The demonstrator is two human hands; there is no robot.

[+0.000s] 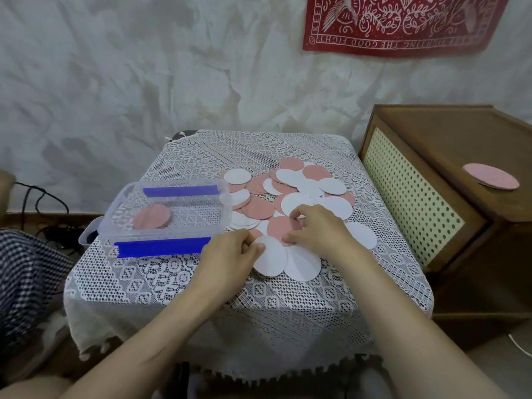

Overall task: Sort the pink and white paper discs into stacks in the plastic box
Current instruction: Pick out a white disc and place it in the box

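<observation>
Your left hand (230, 251) pinches the near-left edge of a white paper disc (270, 259) between thumb and fingers, at the front of the pile. Your right hand (316, 228) is curled with its fingertips pressed on a pink paper disc (277, 227) just behind that white one; whether it has actually gripped the disc, you cannot tell. Both discs lie in a loose heap of pink and white discs (299, 191) that overlap one another across the right half of the table, flat and round, all about the same size. Another white disc (305, 264) lies partly under the one you are pinching. To the left, just beside the heap, sits the clear plastic box (123, 194) with blue clip handles (164, 247) on its near and far long sides; inside it lies a low stack of pink discs (152, 216), off toward the left end, and the rest of the box floor shows only the cloth through it. The table is covered with a white lace tablecloth (201, 283) that hangs over the front edge. To the right stands a wooden cabinet (449, 133) with a perforated pale front, and a lone pink disc (490, 176) rests on top of it. Behind is a wrinkled white sheet (144, 67) with a red patterned cloth (403, 21) hung on it.
</observation>
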